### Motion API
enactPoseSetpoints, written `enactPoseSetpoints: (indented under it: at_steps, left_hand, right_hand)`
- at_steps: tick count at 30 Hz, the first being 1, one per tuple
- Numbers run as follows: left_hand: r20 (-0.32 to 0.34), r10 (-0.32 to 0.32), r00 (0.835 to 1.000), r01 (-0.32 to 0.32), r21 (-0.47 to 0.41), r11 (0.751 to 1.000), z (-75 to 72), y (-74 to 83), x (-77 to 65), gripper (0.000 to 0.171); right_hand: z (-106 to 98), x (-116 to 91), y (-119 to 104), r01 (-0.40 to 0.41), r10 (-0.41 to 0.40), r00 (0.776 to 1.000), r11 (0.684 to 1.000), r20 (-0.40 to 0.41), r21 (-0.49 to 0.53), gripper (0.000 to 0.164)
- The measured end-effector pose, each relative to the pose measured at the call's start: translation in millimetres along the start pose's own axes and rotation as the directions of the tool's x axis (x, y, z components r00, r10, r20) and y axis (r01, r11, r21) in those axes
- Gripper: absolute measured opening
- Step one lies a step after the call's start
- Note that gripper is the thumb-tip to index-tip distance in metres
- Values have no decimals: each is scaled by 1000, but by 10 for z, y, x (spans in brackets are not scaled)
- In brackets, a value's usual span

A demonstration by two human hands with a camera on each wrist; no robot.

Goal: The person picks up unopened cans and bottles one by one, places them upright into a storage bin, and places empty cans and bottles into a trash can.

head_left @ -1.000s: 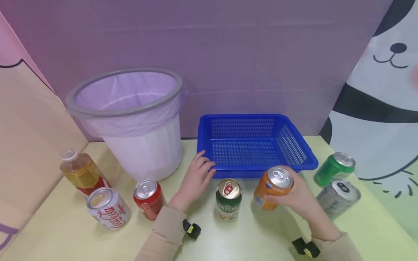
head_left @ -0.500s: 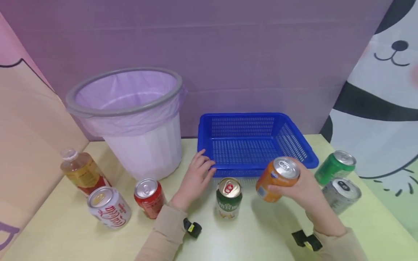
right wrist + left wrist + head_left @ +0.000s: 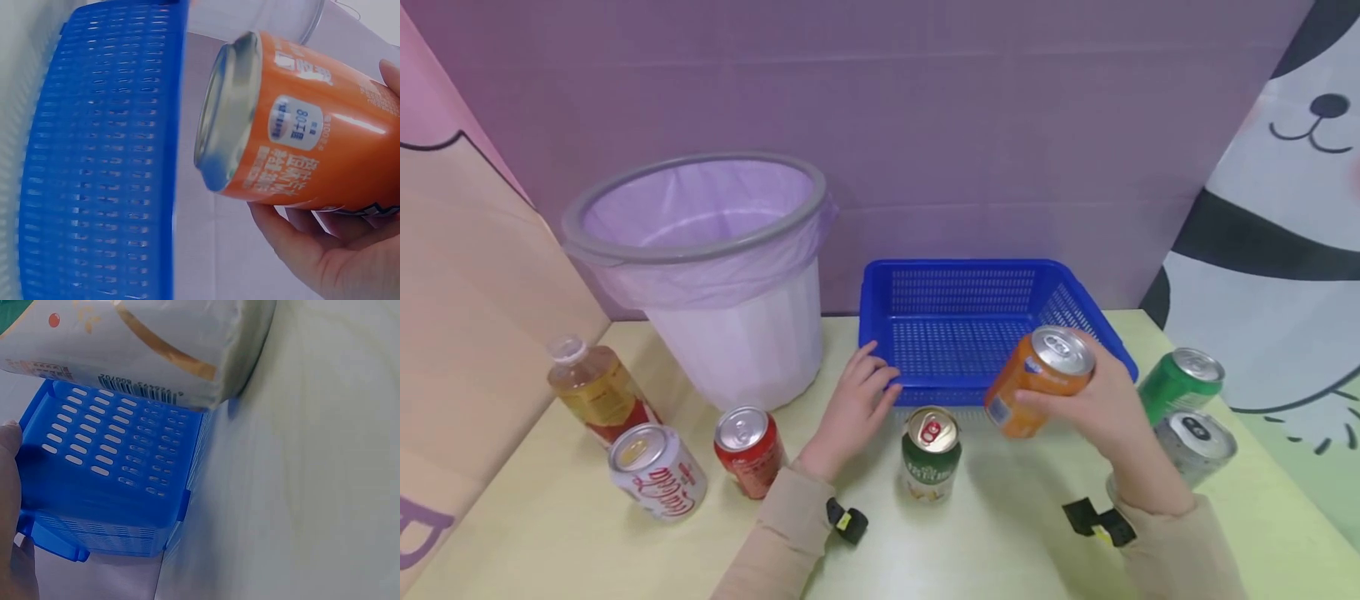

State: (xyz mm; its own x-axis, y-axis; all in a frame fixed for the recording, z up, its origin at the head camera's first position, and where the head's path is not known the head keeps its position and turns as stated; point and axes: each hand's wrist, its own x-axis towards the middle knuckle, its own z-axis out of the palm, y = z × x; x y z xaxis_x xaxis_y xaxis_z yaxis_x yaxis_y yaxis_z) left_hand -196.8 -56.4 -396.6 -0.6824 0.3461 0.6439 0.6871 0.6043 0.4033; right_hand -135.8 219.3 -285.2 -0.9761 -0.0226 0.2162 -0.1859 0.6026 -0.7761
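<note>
My right hand [image 3: 1101, 404] grips an orange soda can [image 3: 1026, 390], tilted and raised to the front rim of the blue plastic basket [image 3: 887, 390]. In the right wrist view the can's silver base [image 3: 228, 115] points toward the basket wall, thumb and fingers around the orange side. My left hand [image 3: 853, 404] rests at the basket's front left corner, fingers loosely bent over the rim. Between the hands stands a green and white can [image 3: 931, 467] with a red tab, upright in front of the basket. The left wrist view shows its white side close up.
A white bin [image 3: 752, 342] with a lilac liner stands behind left. On the left are a bottle of amber drink [image 3: 598, 392], a white Coca-Cola can [image 3: 662, 479] and a red can [image 3: 751, 458]. Right lie a green can [image 3: 1172, 387] and a silver can [image 3: 1198, 446].
My right hand has lifted the orange soda can from low near the table, up and forward to the basket's front rim. The left hand stays at the basket corner.
</note>
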Motion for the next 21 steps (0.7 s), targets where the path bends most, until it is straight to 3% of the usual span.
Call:
enactPoseSetpoints:
  at_steps: [21]
  left_hand:
    - [7,-8,1000,8,21,1000,-12,7,2,20]
  right_hand:
    - [-100,271,-299,-25,25,1000,999,-9,26,81]
